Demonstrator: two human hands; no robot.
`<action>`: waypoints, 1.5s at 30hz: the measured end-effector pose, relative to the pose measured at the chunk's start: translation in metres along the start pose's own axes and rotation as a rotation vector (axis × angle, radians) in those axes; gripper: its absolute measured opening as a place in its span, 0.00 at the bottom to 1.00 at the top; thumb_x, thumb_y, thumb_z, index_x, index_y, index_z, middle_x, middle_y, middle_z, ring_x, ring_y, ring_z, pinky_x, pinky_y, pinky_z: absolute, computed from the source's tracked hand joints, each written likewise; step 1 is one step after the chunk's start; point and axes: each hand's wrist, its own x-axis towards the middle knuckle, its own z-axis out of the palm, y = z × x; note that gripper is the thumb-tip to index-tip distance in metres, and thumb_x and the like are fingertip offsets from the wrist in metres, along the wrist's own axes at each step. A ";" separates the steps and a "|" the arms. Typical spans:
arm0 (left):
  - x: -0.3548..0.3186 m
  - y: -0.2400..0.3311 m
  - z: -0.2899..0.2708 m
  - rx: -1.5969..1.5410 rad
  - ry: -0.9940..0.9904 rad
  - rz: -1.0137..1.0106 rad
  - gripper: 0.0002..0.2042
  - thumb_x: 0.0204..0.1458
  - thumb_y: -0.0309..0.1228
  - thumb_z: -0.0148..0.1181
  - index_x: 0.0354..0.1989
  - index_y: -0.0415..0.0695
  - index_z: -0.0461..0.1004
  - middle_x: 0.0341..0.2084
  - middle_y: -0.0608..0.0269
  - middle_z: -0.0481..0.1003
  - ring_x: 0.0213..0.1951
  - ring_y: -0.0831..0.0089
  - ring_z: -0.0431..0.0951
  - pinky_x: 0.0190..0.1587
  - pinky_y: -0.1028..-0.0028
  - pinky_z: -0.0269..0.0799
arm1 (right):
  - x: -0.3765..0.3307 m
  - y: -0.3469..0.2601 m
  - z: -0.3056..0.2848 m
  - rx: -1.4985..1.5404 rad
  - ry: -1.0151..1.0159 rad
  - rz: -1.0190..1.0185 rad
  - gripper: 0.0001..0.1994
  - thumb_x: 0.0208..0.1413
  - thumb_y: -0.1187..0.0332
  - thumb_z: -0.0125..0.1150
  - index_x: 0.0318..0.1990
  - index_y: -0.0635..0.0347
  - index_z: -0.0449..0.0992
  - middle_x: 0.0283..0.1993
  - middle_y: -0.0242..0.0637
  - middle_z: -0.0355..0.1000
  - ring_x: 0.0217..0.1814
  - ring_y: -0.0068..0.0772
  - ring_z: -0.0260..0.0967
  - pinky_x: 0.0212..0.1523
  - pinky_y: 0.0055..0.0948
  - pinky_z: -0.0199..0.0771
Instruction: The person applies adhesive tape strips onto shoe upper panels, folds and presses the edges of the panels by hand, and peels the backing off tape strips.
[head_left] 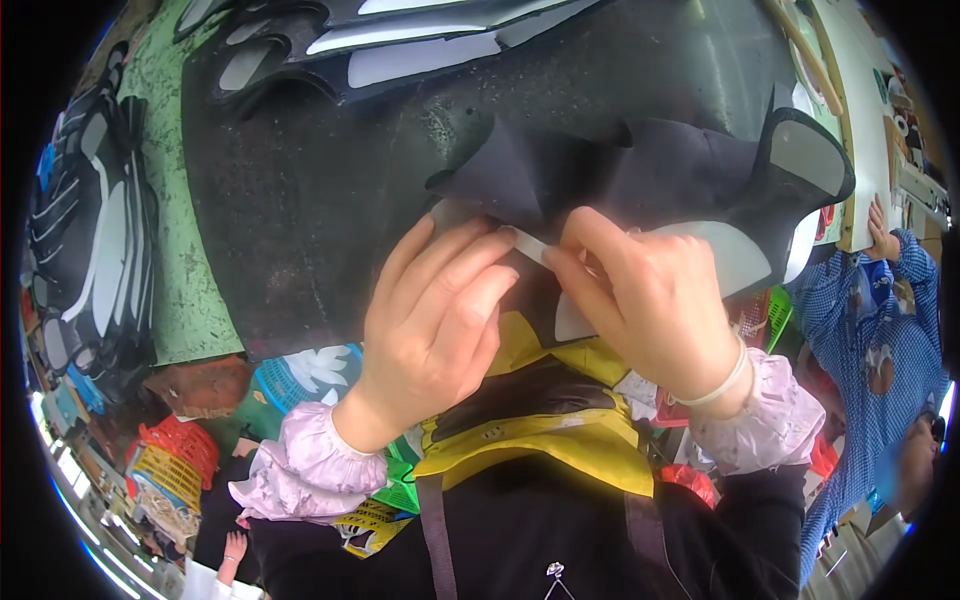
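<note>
Both hands (440, 310) (640, 300) pinching stiff white strip (530, 247)

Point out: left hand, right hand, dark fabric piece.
left hand (435, 320), head view, back of the hand.
right hand (645, 300), head view, back of the hand.
dark fabric piece (600, 165), head view, its upper middle.

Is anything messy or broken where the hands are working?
Nothing looks broken. Both the left hand and the right hand pinch a small white strip at the edge of the black fabric. The fabric lies rumpled on the dark table, not torn.
</note>
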 end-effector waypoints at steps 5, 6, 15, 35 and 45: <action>0.002 0.006 -0.003 0.074 -0.071 -0.002 0.26 0.45 0.18 0.61 0.57 0.39 0.76 0.53 0.52 0.77 0.55 0.50 0.78 0.63 0.48 0.70 | -0.017 0.010 -0.035 0.237 -0.071 0.156 0.07 0.60 0.69 0.66 0.32 0.58 0.74 0.21 0.42 0.72 0.24 0.46 0.75 0.24 0.38 0.69; 0.003 0.006 -0.003 0.093 -0.090 0.012 0.27 0.44 0.18 0.60 0.58 0.39 0.78 0.53 0.53 0.77 0.55 0.51 0.77 0.62 0.48 0.70 | -0.019 0.007 -0.042 0.193 -0.108 0.142 0.07 0.59 0.70 0.67 0.32 0.59 0.74 0.25 0.41 0.74 0.27 0.45 0.76 0.26 0.37 0.70; 0.003 0.006 0.000 0.088 -0.073 0.020 0.26 0.42 0.19 0.59 0.55 0.38 0.80 0.52 0.54 0.76 0.54 0.52 0.77 0.62 0.49 0.70 | -0.045 0.045 -0.059 1.359 0.056 0.114 0.08 0.62 0.72 0.59 0.33 0.62 0.67 0.42 0.46 0.76 0.39 0.28 0.73 0.37 0.30 0.70; 0.007 0.016 -0.004 0.234 -0.172 -0.026 0.32 0.38 0.23 0.60 0.59 0.57 0.83 0.53 0.58 0.70 0.56 0.56 0.70 0.65 0.50 0.64 | -0.023 0.021 -0.065 0.122 -0.109 0.206 0.10 0.54 0.65 0.72 0.33 0.57 0.75 0.26 0.37 0.76 0.29 0.43 0.78 0.29 0.36 0.74; 0.019 0.027 -0.001 0.314 -0.221 -0.031 0.32 0.39 0.21 0.59 0.58 0.60 0.83 0.52 0.56 0.68 0.57 0.52 0.66 0.65 0.51 0.61 | -0.009 0.050 -0.054 -0.094 -0.047 0.102 0.10 0.53 0.63 0.71 0.31 0.57 0.76 0.27 0.39 0.77 0.32 0.46 0.78 0.32 0.40 0.75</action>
